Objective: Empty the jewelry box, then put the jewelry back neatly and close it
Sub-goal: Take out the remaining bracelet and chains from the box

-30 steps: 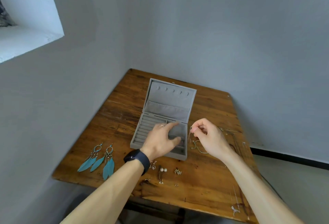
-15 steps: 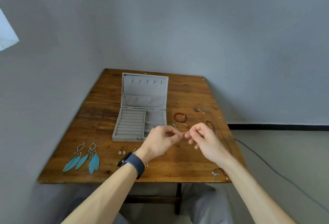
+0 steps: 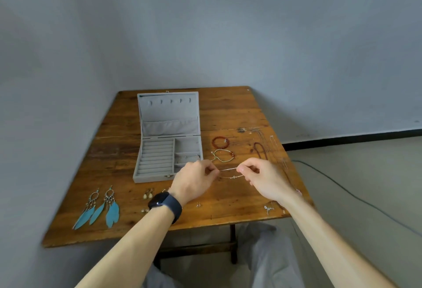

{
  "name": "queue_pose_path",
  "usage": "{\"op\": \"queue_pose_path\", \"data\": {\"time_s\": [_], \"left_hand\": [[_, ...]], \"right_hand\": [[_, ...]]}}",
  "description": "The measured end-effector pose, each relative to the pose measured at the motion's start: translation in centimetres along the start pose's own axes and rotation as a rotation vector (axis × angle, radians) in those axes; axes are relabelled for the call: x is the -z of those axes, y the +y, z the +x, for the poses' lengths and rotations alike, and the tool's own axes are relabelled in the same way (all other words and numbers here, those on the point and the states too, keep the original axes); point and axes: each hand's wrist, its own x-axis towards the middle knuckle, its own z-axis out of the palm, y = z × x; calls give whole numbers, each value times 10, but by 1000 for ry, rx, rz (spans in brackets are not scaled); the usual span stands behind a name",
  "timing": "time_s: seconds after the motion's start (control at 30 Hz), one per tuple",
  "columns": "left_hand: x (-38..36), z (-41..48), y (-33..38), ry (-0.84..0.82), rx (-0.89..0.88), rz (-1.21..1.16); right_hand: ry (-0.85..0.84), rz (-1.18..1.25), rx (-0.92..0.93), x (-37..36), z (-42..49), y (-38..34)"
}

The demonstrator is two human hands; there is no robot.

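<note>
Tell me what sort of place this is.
Probably a plain room in a home: a worn wooden table pushed into a corner of bare grey walls, a cable trailing across the floor.

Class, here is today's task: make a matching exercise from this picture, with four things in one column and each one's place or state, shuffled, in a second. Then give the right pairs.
Things
1. feather earrings
2. jewelry box
3. thin chain
4. red bead bracelet

Place or state
A. pinched between the left hand and the right hand
B. lying on the table, right of the box
C. open, lid upright
D. lying near the table's front left corner

Pairs: 1-D, 2-C, 3-A, 4-B
</note>
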Motion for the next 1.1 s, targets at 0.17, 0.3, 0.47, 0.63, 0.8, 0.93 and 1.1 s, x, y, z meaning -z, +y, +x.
{"op": "queue_pose_path", "data": {"time_s": [0.17, 0.3, 0.47, 0.63, 0.8, 0.93, 1.1], "left_hand": [[-7, 19, -4, 158, -78, 390], [-9, 41, -1, 122, -73, 568], [-20, 58, 4, 62, -45, 677], [-25, 65, 3, 52, -5, 664], [-18, 63, -6, 81, -42, 554], [6, 55, -24, 186, -60, 473], [46, 51, -73, 112, 21, 493]], "right_hand": [[108, -114, -14, -13, 22, 9], [146, -210, -32, -24, 42, 21], [169, -364, -32, -37, 63, 36], [212, -383, 8, -44, 70, 46], [223, -395, 53, -45, 68, 47], [280, -369, 75, -48, 58, 40], [287, -316, 163, -85, 30, 22]]}}
